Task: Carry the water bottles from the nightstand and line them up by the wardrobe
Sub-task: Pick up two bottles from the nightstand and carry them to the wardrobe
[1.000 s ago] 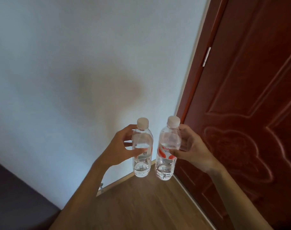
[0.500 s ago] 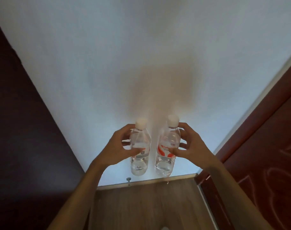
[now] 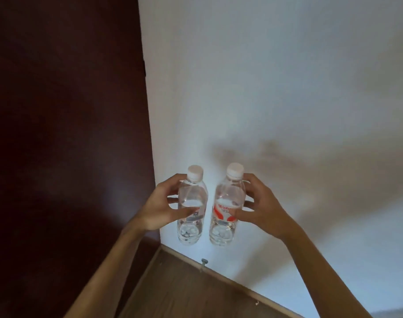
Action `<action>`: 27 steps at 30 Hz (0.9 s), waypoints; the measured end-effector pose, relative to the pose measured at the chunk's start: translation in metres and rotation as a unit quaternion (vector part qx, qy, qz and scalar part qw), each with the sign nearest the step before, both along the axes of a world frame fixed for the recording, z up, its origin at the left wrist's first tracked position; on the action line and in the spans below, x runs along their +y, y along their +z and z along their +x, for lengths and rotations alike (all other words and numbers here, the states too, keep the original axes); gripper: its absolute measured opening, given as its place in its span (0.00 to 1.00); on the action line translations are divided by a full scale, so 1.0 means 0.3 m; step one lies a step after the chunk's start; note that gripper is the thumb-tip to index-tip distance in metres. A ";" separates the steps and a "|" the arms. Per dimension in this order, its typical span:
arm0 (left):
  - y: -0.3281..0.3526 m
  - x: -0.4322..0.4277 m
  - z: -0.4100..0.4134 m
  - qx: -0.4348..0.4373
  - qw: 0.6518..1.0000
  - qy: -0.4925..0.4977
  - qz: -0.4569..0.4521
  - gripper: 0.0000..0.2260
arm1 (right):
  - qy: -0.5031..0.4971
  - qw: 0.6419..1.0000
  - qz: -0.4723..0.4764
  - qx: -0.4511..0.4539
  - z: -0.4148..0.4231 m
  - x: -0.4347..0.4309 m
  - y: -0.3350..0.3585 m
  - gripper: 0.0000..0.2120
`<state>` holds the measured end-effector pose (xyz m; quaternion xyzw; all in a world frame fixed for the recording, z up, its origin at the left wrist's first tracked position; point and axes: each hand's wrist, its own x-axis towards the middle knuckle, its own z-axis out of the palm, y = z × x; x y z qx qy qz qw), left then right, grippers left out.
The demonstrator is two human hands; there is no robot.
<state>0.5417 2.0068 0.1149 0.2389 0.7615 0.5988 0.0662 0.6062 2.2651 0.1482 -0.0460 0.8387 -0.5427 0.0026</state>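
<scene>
Wardrobe (image 3: 65,134) swung closer; left hand (image 3: 160,208) grips bottle (image 3: 191,210), right hand (image 3: 259,210) grips red-labelled bottle (image 3: 226,207), both upright.

L bottle (image 3: 191,203) in L hand (image 3: 159,207), R bottle (image 3: 228,203) at its 3 o'clock in R hand (image 3: 260,210); wardrobe (image 3: 65,134) at 9, wall (image 3: 276,76) 12, floor (image 3: 184,290) 6

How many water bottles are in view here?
2. The left bottle is gripped by the left hand beside the dark wardrobe; the red-labelled bottle by the right hand, before the white wall.
</scene>
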 end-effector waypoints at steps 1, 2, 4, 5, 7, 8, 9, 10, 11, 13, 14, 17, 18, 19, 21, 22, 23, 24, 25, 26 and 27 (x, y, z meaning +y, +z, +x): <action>0.002 -0.010 0.004 -0.004 1.000 0.017 0.002 0.28 | 0.019 1.000 -0.003 -0.004 -0.027 -0.004 0.003 0.31; 0.003 -0.021 0.010 -0.004 0.999 0.034 0.000 0.29 | 0.038 0.999 -0.008 -0.008 -0.052 -0.009 0.004 0.32; 0.001 -0.043 0.030 -0.003 0.997 0.071 -0.008 0.29 | 0.074 0.997 -0.021 -0.016 -0.095 -0.023 -0.001 0.33; 0.000 -0.053 0.043 -0.006 0.996 0.088 -0.011 0.28 | 0.093 0.995 -0.025 -0.020 -0.114 -0.032 -0.009 0.34; -0.004 -0.077 0.078 -0.010 0.992 0.121 -0.019 0.27 | 0.132 0.990 -0.032 -0.026 -0.146 -0.058 -0.028 0.34; -0.006 -0.088 0.100 -0.008 0.990 0.138 -0.026 0.27 | 0.151 0.988 -0.032 -0.028 -0.160 -0.073 -0.037 0.34; -0.009 -0.101 0.123 -0.008 0.987 0.155 -0.033 0.27 | 0.170 0.985 -0.031 -0.029 -0.173 -0.089 -0.046 0.34; -0.012 -0.115 0.149 -0.012 0.984 0.172 -0.034 0.27 | 0.189 0.981 -0.028 -0.031 -0.187 -0.106 -0.056 0.34; -0.016 -0.131 0.177 -0.018 0.981 0.190 -0.033 0.27 | 0.209 0.977 -0.023 -0.033 -0.199 -0.123 -0.065 0.34; -0.026 -0.168 0.237 -0.030 0.973 0.225 -0.031 0.27 | 0.248 0.968 -0.007 -0.034 -0.221 -0.163 -0.087 0.34; -0.031 -0.188 0.268 -0.035 0.969 0.243 -0.030 0.26 | 0.267 0.963 0.002 -0.032 -0.229 -0.186 -0.097 0.34; -0.041 -0.246 0.360 -0.040 0.954 0.294 -0.030 0.26 | 0.321 0.946 0.022 -0.033 -0.240 -0.259 -0.125 0.35; -0.043 -0.264 0.387 -0.038 0.950 0.309 -0.033 0.26 | 0.340 0.940 0.029 -0.033 -0.241 -0.285 -0.133 0.35; -0.045 -0.280 0.414 -0.035 0.945 0.323 -0.038 0.26 | 0.358 0.933 0.035 -0.034 -0.239 -0.310 -0.139 0.35; -0.052 -0.310 0.466 -0.032 0.936 0.348 -0.045 0.26 | 0.389 0.919 0.046 -0.038 -0.231 -0.362 -0.152 0.34; -0.057 -0.324 0.491 -0.032 0.932 0.359 -0.045 0.26 | 0.403 0.913 0.050 -0.042 -0.224 -0.388 -0.158 0.34; -0.063 -0.337 0.517 -0.033 0.928 0.370 -0.045 0.26 | 0.417 0.906 0.053 -0.046 -0.216 -0.412 -0.164 0.33; -0.070 -0.348 0.542 -0.035 0.924 0.379 -0.044 0.27 | 0.431 0.900 0.059 -0.045 -0.206 -0.436 -0.168 0.33; -0.077 -0.360 0.566 -0.037 0.921 0.385 -0.045 0.27 | 0.443 0.893 0.065 -0.042 -0.196 -0.461 -0.173 0.34; -0.085 -0.370 0.589 -0.038 0.919 0.389 -0.047 0.27 | 0.453 0.888 0.070 -0.041 -0.185 -0.485 -0.178 0.35; -0.092 -0.380 0.611 -0.038 0.918 0.392 -0.049 0.27 | 0.461 0.884 0.075 -0.039 -0.176 -0.507 -0.182 0.36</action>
